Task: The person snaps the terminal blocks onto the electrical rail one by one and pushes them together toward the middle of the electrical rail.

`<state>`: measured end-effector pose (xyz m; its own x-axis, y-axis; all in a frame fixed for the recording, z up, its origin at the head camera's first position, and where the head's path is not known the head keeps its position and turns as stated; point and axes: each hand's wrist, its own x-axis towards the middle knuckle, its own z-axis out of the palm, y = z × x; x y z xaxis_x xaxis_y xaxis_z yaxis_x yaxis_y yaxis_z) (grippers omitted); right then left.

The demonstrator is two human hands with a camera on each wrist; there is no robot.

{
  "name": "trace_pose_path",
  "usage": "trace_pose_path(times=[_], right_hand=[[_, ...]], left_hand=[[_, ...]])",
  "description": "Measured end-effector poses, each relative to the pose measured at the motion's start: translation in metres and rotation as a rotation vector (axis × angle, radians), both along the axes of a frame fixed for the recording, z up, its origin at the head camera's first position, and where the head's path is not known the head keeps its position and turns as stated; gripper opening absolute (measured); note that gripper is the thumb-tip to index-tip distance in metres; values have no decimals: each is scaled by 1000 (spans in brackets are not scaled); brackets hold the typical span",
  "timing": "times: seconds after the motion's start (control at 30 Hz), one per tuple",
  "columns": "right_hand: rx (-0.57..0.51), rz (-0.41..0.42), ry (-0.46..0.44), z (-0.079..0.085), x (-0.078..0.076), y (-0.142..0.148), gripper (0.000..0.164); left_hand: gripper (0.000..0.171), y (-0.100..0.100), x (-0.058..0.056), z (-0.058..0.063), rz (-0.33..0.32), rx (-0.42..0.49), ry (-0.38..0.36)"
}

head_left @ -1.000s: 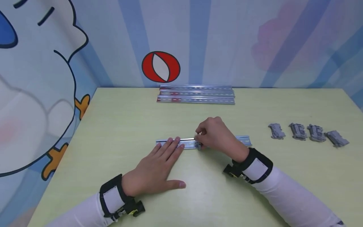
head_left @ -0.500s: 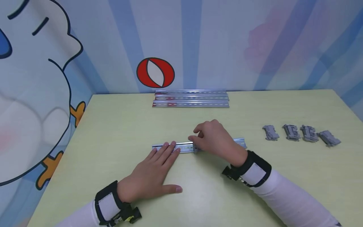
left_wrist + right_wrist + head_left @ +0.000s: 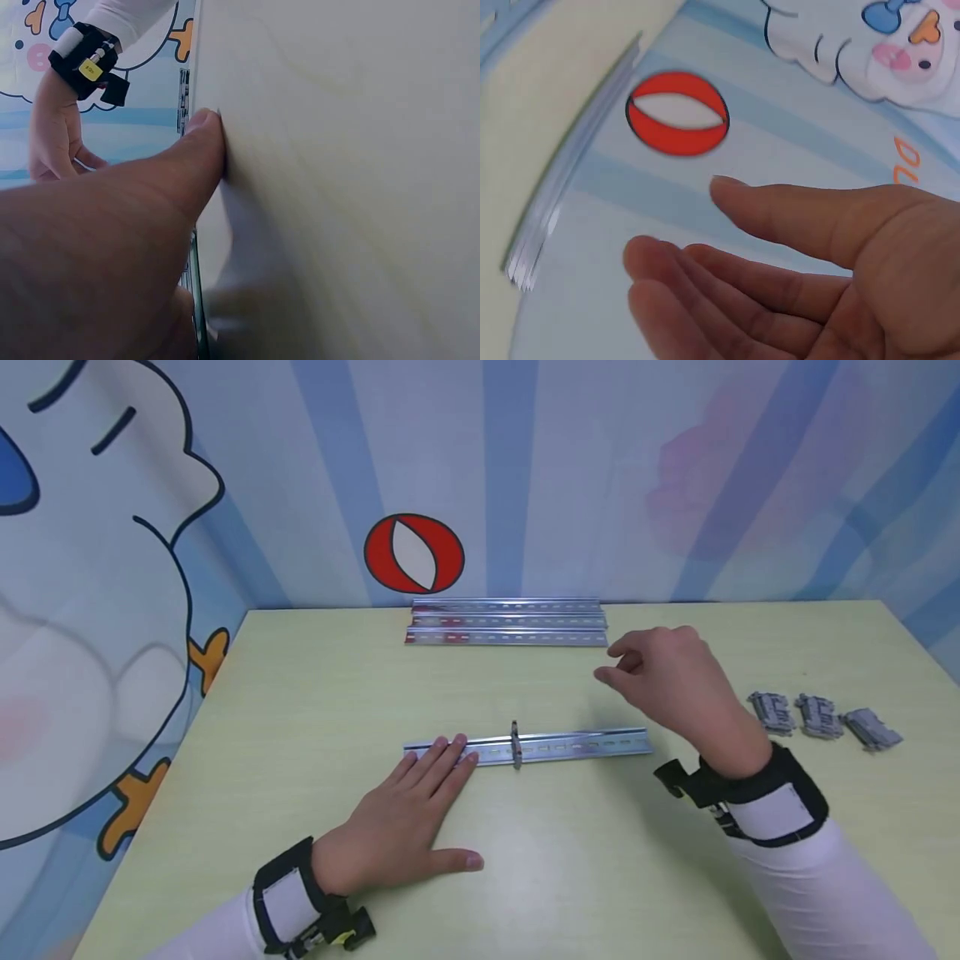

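In the head view a slotted metal DIN rail (image 3: 585, 744) lies crosswise on the table. A thin grey clip (image 3: 516, 746) stands upright across it, near the middle. My left hand (image 3: 397, 818) lies flat with straight fingers over the rail's left end, thumb spread out to the side. My right hand (image 3: 667, 685) is raised above and behind the rail's right end; in the right wrist view its thumb (image 3: 780, 217) and bent fingers are apart with nothing between them. Several similar grey clips (image 3: 819, 717) lie at the right, one of them hidden behind the right hand.
More metal rails (image 3: 510, 636) lie side by side at the back of the table (image 3: 322, 685), against the wall. The wall (image 3: 577, 477) carries printed cartoon figures and a red and white ball.
My right hand has let go of the grey clip on the rail and moved right and up, away from it. The clip stays upright on the rail. My left hand keeps its place there.
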<state>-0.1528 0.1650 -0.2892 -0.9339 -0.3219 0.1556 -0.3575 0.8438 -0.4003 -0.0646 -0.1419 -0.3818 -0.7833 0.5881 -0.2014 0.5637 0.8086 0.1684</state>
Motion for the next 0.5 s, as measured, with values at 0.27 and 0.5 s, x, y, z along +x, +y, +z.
trace_pose_path(times=[0.27, 0.5], right_hand=[[174, -160, -149, 13, -10, 51, 43], [255, -260, -308, 6, -24, 86, 44]], left_hand=[[106, 1, 0, 0, -6, 28, 6], [107, -2, -1, -5, -13, 29, 30]])
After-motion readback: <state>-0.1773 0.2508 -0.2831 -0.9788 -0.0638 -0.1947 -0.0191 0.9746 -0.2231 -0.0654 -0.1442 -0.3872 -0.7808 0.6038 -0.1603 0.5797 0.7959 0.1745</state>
